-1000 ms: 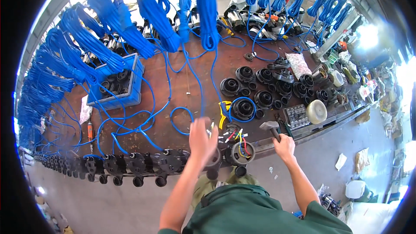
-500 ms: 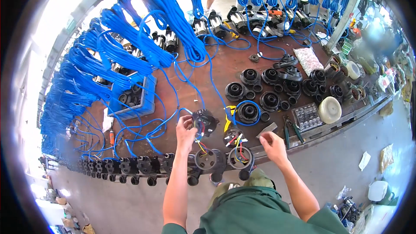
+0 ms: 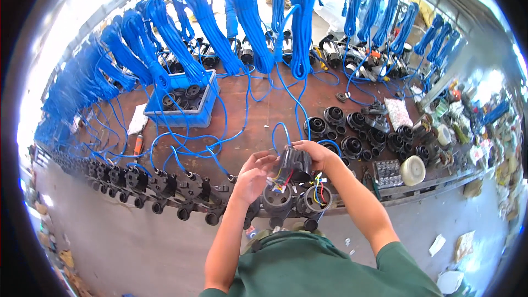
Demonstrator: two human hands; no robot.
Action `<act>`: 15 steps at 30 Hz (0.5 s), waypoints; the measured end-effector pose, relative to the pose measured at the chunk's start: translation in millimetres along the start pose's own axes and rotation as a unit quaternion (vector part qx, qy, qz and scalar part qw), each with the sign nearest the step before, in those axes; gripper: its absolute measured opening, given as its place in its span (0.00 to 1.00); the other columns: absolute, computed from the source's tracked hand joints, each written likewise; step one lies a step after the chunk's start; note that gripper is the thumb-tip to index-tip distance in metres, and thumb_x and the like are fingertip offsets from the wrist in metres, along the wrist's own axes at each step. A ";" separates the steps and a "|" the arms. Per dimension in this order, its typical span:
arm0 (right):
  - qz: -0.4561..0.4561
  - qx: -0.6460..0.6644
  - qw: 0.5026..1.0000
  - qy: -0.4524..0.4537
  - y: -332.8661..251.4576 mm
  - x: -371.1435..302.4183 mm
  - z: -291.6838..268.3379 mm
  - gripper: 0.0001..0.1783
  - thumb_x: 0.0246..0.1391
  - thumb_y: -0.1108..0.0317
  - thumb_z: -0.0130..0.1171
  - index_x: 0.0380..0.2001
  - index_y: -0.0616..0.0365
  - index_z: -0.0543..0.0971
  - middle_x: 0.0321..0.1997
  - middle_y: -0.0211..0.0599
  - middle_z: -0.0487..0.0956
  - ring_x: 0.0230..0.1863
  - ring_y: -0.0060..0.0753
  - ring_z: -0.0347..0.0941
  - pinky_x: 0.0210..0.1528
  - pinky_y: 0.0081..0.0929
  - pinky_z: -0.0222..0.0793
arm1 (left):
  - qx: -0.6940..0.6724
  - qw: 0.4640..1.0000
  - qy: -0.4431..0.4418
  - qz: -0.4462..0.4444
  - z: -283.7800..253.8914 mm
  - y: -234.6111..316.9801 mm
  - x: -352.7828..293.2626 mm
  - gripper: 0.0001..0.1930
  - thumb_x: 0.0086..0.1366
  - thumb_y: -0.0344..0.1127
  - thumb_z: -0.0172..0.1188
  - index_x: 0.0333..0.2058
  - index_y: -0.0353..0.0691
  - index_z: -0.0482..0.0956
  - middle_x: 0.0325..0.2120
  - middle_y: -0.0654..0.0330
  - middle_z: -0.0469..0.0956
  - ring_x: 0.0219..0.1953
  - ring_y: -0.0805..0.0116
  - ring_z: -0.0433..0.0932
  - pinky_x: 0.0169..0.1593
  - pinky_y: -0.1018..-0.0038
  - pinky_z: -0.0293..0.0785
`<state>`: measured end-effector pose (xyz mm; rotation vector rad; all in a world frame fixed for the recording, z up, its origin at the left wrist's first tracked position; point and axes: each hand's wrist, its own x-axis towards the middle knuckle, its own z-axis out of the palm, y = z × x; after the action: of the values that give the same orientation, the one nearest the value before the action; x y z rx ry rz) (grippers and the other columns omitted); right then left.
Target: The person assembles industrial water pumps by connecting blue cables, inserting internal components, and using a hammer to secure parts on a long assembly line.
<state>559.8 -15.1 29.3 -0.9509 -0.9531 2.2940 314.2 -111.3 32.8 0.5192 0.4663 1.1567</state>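
A black plastic pump cover (image 3: 296,163) with a blue cable is held up above the front edge of the bench. My right hand (image 3: 319,155) grips its right side and top. My left hand (image 3: 254,179) is at its left side, fingers bent against the edge beside the wires. Red and yellow wires hang from the cover towards an open round pump housing (image 3: 276,197) just below. To its right stands a second open pump housing (image 3: 318,199), with several coloured wires sticking out.
Bundled blue cables (image 3: 250,22) hang across the back and left. A blue crate (image 3: 181,118) of black parts stands on the brown bench (image 3: 242,113). Black pump bases (image 3: 352,146) are grouped at right, near a white round lid (image 3: 412,170). Pump housings (image 3: 165,184) line the front edge.
My right hand has left the grey flat piece on the right and taken hold of the pump cover. The cover has turned, and the view has shifted.
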 end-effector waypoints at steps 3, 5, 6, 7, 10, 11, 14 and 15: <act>-0.047 0.035 0.998 0.000 -2.6 -13.8 10.5 0.11 0.67 0.69 0.56 0.49 0.61 0.76 0.52 0.54 0.84 0.51 0.44 0.85 0.56 0.43 0.82 | 0.001 0.990 0.138 -0.037 -20.3 -14.7 2.9 0.22 0.60 0.22 0.51 0.55 0.29 0.74 0.47 0.46 0.81 0.52 0.48 0.81 0.55 0.55 0.78; -0.067 0.083 0.994 -0.025 -4.6 -19.9 1.8 0.09 0.66 0.70 0.58 0.47 0.60 0.75 0.51 0.59 0.83 0.53 0.51 0.84 0.59 0.48 0.80 | 0.180 0.973 0.117 -0.082 -19.3 -24.3 9.1 0.19 0.66 0.25 0.52 0.56 0.29 0.75 0.47 0.50 0.81 0.50 0.57 0.82 0.55 0.60 0.79; -0.073 0.096 0.992 -0.038 -3.5 -20.3 -2.2 0.09 0.65 0.70 0.58 0.47 0.60 0.75 0.51 0.59 0.83 0.54 0.51 0.83 0.59 0.48 0.80 | 0.270 0.951 0.098 -0.112 -17.0 -27.7 11.4 0.18 0.69 0.27 0.54 0.56 0.30 0.75 0.47 0.52 0.81 0.49 0.60 0.82 0.54 0.62 0.79; -0.080 0.109 0.990 -0.050 -0.5 -21.3 -5.8 0.10 0.64 0.71 0.59 0.46 0.60 0.75 0.51 0.59 0.83 0.54 0.51 0.83 0.60 0.49 0.79 | 0.256 0.953 0.093 -0.135 -25.0 -41.3 11.4 0.18 0.73 0.36 0.58 0.56 0.31 0.76 0.44 0.55 0.81 0.46 0.66 0.82 0.52 0.67 0.79; -0.099 0.163 0.981 -0.032 19.2 -15.1 -30.7 0.13 0.64 0.68 0.59 0.49 0.62 0.78 0.55 0.62 0.82 0.55 0.56 0.82 0.60 0.54 0.79 | 0.347 0.907 0.115 -0.209 -28.0 -51.5 23.3 0.20 0.75 0.44 0.60 0.54 0.33 0.76 0.37 0.61 0.78 0.37 0.73 0.77 0.42 0.75 0.74; -0.111 0.194 0.974 -0.032 22.9 -16.9 -25.8 0.13 0.64 0.68 0.59 0.49 0.62 0.78 0.54 0.62 0.82 0.55 0.56 0.82 0.60 0.54 0.79 | 0.323 0.915 0.076 -0.228 -21.4 -36.5 21.5 0.20 0.75 0.44 0.61 0.53 0.33 0.76 0.36 0.63 0.77 0.37 0.74 0.76 0.41 0.77 0.72; -0.112 0.243 0.963 -0.022 26.0 -20.2 -18.0 0.11 0.64 0.70 0.56 0.47 0.61 0.79 0.51 0.58 0.83 0.53 0.54 0.82 0.58 0.52 0.80 | 0.282 0.935 0.041 -0.209 -13.9 -34.8 19.9 0.17 0.73 0.41 0.63 0.50 0.32 0.79 0.35 0.64 0.81 0.37 0.76 0.77 0.40 0.80 0.70; -0.104 0.234 0.967 0.003 25.3 -20.3 -18.8 0.12 0.63 0.69 0.57 0.47 0.61 0.78 0.51 0.55 0.83 0.54 0.53 0.81 0.58 0.50 0.80 | 0.284 0.937 -0.009 -0.204 -11.5 -32.1 19.6 0.16 0.72 0.40 0.63 0.49 0.32 0.80 0.36 0.63 0.82 0.37 0.76 0.78 0.41 0.80 0.71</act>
<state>583.0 -36.6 9.1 -0.6229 -0.4435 2.1881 337.5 -101.2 2.7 0.8820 0.8584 0.6035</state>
